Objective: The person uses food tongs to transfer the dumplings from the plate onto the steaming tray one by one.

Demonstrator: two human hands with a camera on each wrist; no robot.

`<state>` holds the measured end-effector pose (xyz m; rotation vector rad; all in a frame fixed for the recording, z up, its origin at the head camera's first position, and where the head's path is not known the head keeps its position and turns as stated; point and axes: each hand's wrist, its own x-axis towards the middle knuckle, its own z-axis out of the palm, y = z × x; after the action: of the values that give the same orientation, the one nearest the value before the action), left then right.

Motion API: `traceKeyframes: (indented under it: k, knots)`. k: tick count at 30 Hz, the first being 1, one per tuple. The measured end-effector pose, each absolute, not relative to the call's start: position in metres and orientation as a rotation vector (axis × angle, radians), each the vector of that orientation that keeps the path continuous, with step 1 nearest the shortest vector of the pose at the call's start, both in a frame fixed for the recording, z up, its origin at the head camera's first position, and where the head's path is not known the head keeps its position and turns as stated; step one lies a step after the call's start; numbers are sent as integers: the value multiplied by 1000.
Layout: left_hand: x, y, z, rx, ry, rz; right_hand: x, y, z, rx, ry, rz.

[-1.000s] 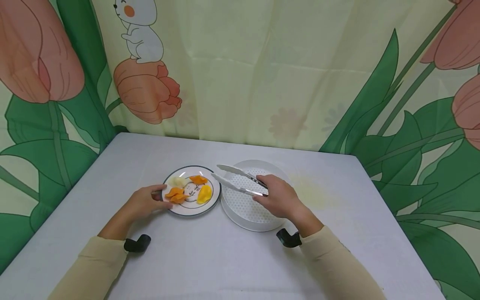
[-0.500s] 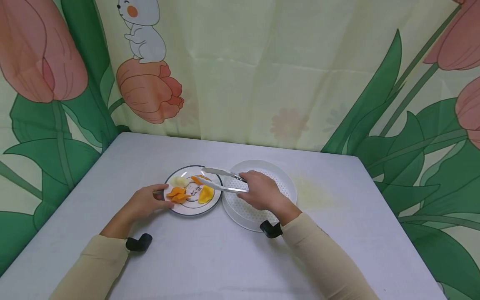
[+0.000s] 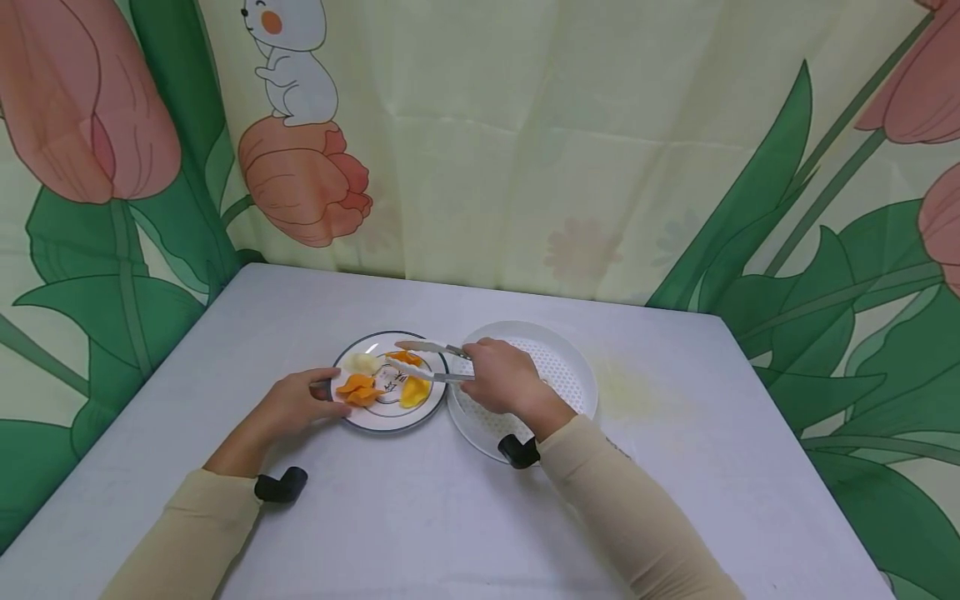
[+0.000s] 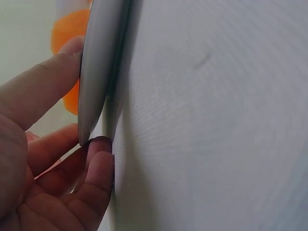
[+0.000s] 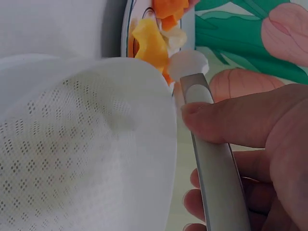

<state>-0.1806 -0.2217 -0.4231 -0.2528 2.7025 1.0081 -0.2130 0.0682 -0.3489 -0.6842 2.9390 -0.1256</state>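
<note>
The right hand (image 3: 501,379) is curled round a pair of metal tongs (image 3: 429,362), thumb pressing the upper arm as the right wrist view shows, so this grip is clamped on the tongs. The tongs' own tips stand apart, reaching out ahead of the grip over the small dark-rimmed plate (image 3: 349,414). They straddle the food there: an orange slice (image 3: 405,357) by the far tip and a yellow slice (image 3: 412,392) just under the near one. Whether a tip already touches a slice cannot be told. More orange pieces (image 3: 357,388) and a pale piece (image 3: 363,363) lie beyond the tips, toward the left hand (image 3: 294,405).

That left hand grips the plate's near-left rim, thumb on top and fingers curled under its edge, as the left wrist view shows. The white perforated strainer basket (image 3: 572,371) sits on the worktop (image 3: 420,517) directly under and behind the right grip, touching or nearly touching the plate.

To do this pick well, the tips should probably settle on one slice only, coming in low and flat so that the lower tip slides beneath it. The squeeze ought to be gentle, since the slices look soft and slippery. The left hand's hold should stop the plate skating. Pressing down too steeply risks tipping the plate's rim or shoving slices together.
</note>
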Motion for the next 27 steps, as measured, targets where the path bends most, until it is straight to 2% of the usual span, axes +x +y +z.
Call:
traceKeyframes:
  k: [14, 27]
  knots:
    - [-179, -221, -422, -245, 2710, 993, -214, 68, -348, -685, 2947, -181]
    - [-179, -220, -421, -269, 2695, 997, -204, 107, -338, -678, 3095, -480]
